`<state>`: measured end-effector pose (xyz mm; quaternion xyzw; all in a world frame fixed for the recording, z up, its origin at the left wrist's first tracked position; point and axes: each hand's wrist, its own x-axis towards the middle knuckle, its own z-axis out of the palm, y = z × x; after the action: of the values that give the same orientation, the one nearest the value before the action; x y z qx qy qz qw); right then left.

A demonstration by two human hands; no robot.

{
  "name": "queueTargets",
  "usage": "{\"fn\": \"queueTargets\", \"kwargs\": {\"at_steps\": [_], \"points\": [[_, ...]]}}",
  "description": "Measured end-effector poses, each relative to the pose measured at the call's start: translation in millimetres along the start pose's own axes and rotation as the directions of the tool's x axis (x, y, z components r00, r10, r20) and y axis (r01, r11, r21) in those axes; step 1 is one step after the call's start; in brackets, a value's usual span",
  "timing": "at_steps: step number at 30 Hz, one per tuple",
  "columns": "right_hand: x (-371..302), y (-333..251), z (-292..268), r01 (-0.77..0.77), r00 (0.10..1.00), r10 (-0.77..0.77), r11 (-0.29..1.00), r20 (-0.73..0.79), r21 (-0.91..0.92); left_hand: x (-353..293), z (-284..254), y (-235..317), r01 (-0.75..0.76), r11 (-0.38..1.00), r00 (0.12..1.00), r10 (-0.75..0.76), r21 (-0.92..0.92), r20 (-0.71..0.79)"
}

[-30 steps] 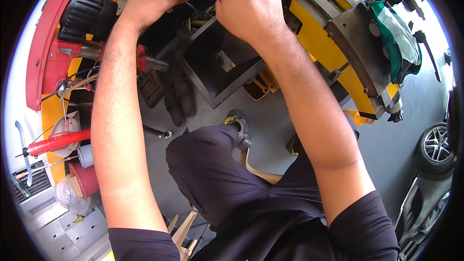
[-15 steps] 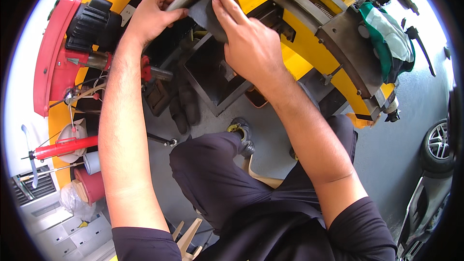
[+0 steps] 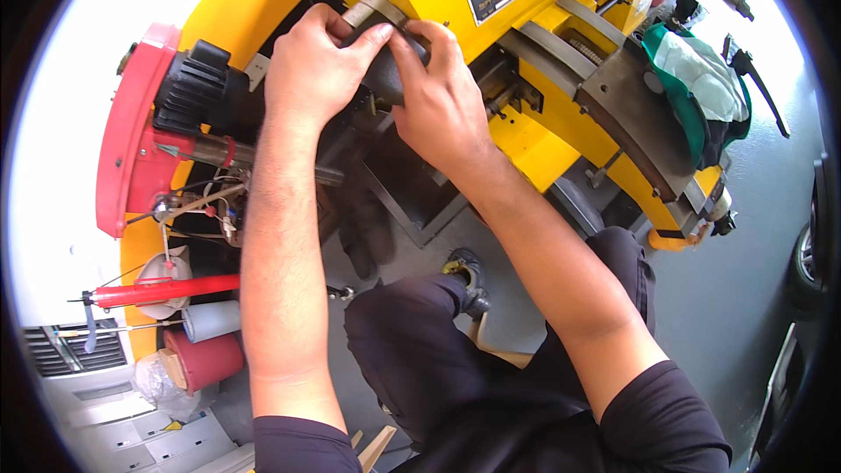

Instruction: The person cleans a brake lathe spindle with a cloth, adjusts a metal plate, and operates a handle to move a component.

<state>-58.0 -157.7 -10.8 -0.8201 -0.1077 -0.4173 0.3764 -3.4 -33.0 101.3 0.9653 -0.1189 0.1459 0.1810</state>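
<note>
A dark grey sheet that looks like sandpaper (image 3: 384, 79) is bent over the spindle of the yellow machine (image 3: 491, 44), just below its round metal collar (image 3: 377, 7). My left hand (image 3: 313, 60) pinches the sheet's upper edge between thumb and fingers, close against the collar. On the sheet's other side, my right hand (image 3: 441, 88) has its fingers curled over the edge, the fingertips near the left thumb. Both hands and the sheet hide most of the spindle, and how far the sheet wraps round it cannot be made out.
Below my hands stands a dark metal tray (image 3: 416, 210). A red machine with a black motor (image 3: 203, 88) is at the left. To the right, a green and white cloth (image 3: 701, 79) hangs on the curved metal slide (image 3: 635, 118). Dark slippers (image 3: 363, 228) lie on the floor.
My left hand has come closer to the right one and now grips the sheet by the collar. The right fingers, straight before, are curled. The sheet is now folded over the spindle. My view has shifted.
</note>
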Motion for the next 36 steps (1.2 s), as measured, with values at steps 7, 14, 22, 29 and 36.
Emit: {"fn": "queueTargets", "kwargs": {"at_steps": [7,14,22,29,36], "points": [[-14,-16,-5,-0.258,0.938,0.33,0.873,-0.111,0.415,5,4,-3,0.007,0.986,0.998,-0.017,-0.169,-0.06],[-3,-35,-9,-0.62,0.367,0.646,-0.367,0.67,0.694,10,13,-9,-0.037,0.957,0.982,-0.019,-0.287,-0.189],[-1,-16,26,-0.397,0.368,0.593,-0.596,0.716,0.698,18,8,-6,0.049,0.927,0.999,-0.05,-0.371,0.006],[3,-11,31,-0.376,0.414,0.582,-0.59,0.7,0.714,26,4,12,-0.244,0.968,0.967,0.248,-0.061,0.058],[-7,19,64,-0.314,0.574,0.563,-0.519,0.595,0.795,23,10,18,-0.364,0.919,0.93,0.349,0.155,0.116]]}}
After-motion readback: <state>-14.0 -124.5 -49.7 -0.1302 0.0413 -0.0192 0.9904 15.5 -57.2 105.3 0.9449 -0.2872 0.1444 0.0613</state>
